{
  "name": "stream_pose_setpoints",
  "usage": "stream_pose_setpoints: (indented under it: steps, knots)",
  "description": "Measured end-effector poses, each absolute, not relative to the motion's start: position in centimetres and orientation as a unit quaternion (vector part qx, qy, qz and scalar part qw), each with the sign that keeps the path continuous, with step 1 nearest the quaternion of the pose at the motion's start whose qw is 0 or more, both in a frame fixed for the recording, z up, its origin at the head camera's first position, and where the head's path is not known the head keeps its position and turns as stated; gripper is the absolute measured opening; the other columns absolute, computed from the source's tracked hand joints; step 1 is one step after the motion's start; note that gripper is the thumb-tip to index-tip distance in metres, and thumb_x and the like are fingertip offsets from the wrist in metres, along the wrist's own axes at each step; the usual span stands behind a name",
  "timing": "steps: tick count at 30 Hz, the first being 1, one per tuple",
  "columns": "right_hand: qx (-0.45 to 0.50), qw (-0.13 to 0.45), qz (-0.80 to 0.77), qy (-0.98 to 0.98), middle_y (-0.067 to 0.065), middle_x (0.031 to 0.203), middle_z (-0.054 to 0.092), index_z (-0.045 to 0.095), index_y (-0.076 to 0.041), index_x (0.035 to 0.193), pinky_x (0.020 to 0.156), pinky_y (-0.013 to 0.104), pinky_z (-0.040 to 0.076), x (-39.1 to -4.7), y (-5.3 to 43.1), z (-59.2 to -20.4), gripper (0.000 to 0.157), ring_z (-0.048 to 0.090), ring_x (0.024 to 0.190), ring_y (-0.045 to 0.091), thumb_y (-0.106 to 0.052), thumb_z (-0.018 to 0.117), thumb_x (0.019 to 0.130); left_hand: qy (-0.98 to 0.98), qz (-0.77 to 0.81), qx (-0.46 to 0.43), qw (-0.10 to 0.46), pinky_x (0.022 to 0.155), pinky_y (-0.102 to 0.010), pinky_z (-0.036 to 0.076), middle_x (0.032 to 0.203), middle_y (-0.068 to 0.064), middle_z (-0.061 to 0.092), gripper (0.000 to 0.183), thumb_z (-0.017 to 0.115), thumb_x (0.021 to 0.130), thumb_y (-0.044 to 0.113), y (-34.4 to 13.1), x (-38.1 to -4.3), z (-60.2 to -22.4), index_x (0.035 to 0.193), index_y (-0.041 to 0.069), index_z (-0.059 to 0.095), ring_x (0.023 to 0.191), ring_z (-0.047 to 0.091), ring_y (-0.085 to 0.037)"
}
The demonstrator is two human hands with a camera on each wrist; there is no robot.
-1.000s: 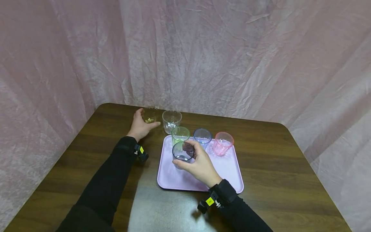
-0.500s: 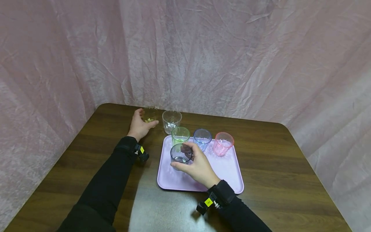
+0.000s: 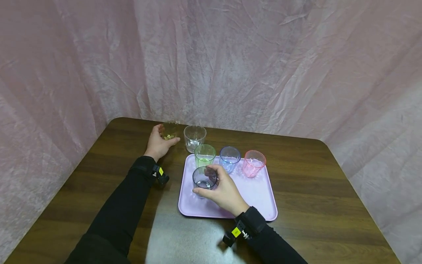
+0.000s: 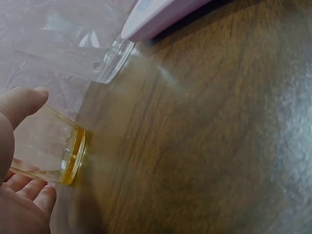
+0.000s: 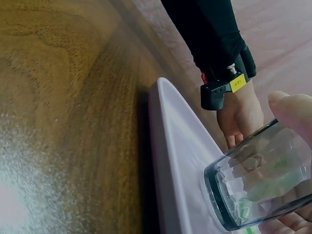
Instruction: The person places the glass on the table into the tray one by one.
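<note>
I observe the right hand [image 3: 225,190] gripping the gray tumbler [image 3: 202,178] over the lilac tray [image 3: 255,196]; base contact I cannot determine. The left hand [image 3: 158,143] encloses the yellow tumbler [image 3: 170,131] near the surface [image 3: 316,183]'s far edge, cropped in my left wrist view.

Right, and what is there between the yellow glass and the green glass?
In the head view, the left thumb comes first, beside the yellow glass, then the clear glass.
</note>
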State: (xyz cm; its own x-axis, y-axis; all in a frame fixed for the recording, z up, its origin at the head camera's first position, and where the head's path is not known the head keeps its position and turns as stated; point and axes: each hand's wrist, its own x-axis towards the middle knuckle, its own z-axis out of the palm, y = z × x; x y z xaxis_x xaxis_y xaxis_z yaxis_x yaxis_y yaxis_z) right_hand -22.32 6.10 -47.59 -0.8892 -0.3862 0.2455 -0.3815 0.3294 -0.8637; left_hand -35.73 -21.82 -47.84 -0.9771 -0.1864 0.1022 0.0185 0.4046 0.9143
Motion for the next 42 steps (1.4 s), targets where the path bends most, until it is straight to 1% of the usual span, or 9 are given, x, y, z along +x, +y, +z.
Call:
stream_pose_setpoints:
  steps: [9,14,21,26,29,34,38,42]
  knots:
    - [-0.234,0.003,-0.527,0.817,0.009,0.122,0.059,0.046,-0.009,0.135,0.094,0.048,0.046,-22.2,6.1,-47.8,0.084,0.054,0.113,0.020,-0.038,0.091,0.070,-0.829,-0.549,0.046,0.095,0.110,-0.051,0.029,0.152,-0.018,0.026,0.094,0.080,0.087,0.024,-22.0,-35.7,-48.1,0.153,0.004,0.016,0.135,0.026,-0.036]
    - [-0.238,-0.004,-0.525,0.817,0.011,0.122,0.059,0.047,-0.008,0.135,0.093,0.052,0.045,-22.2,6.0,-48.0,0.084,0.054,0.111,0.024,-0.037,0.092,0.070,-0.828,-0.550,0.047,0.095,0.109,-0.051,0.031,0.149,-0.018,0.031,0.091,0.079,0.088,0.024,-22.1,-35.7,-48.1,0.153,0.005,0.019,0.134,0.028,-0.035]
    - [-0.235,-0.008,-0.507,0.829,0.005,0.122,0.058,0.045,-0.010,0.135,0.093,0.044,0.047,-22.1,6.0,-48.0,0.086,0.054,0.111,0.021,-0.041,0.091,0.069,-0.826,-0.554,0.040,0.094,0.108,-0.048,0.034,0.147,-0.019,0.034,0.085,0.078,0.089,0.023,-22.0,-35.7,-48.1,0.152,0.004,0.023,0.132,0.033,-0.034]
    - [-0.234,-0.015,-0.497,0.835,0.003,0.124,0.055,0.044,-0.010,0.138,0.093,0.043,0.047,-21.9,6.1,-47.8,0.091,0.053,0.112,0.017,-0.045,0.091,0.068,-0.828,-0.552,0.039,0.096,0.107,-0.048,0.034,0.145,-0.019,0.036,0.084,0.078,0.089,0.024,-22.0,-35.7,-48.2,0.151,0.003,0.025,0.131,0.034,-0.034]
    - [-0.229,-0.016,-0.499,0.836,0.002,0.126,0.054,0.043,-0.011,0.139,0.096,0.042,0.046,-21.7,6.3,-47.6,0.093,0.051,0.114,0.013,-0.046,0.091,0.067,-0.827,-0.552,0.037,0.095,0.107,-0.048,0.034,0.145,-0.019,0.035,0.083,0.077,0.090,0.023,-22.0,-35.6,-48.1,0.151,0.003,0.025,0.130,0.034,-0.034]
    - [-0.233,-0.014,-0.522,0.820,0.002,0.131,0.050,0.041,-0.008,0.139,0.103,0.041,0.042,-21.7,6.7,-47.1,0.093,0.047,0.120,0.010,-0.039,0.092,0.068,-0.823,-0.558,0.035,0.099,0.107,-0.048,0.034,0.144,-0.020,0.036,0.081,0.077,0.090,0.020,-22.2,-35.5,-47.8,0.150,0.001,0.026,0.129,0.035,-0.034]
    - [-0.232,-0.014,-0.540,0.809,-0.001,0.133,0.048,0.041,-0.007,0.139,0.105,0.034,0.040,-21.6,7.1,-46.5,0.091,0.046,0.121,0.010,-0.035,0.092,0.069,-0.823,-0.557,0.031,0.110,0.105,-0.047,0.036,0.141,-0.020,0.039,0.079,0.078,0.089,0.020,-22.4,-35.5,-47.5,0.147,-0.001,0.029,0.125,0.038,-0.034]
    - [-0.234,-0.018,-0.559,0.796,0.004,0.134,0.048,0.042,-0.005,0.138,0.106,0.033,0.039,-21.5,7.7,-46.1,0.088,0.046,0.122,0.013,-0.030,0.092,0.071,-0.821,-0.557,0.029,0.122,0.102,-0.047,0.038,0.138,-0.020,0.042,0.077,0.079,0.087,0.022,-22.7,-35.4,-47.2,0.145,-0.002,0.033,0.121,0.040,-0.034]
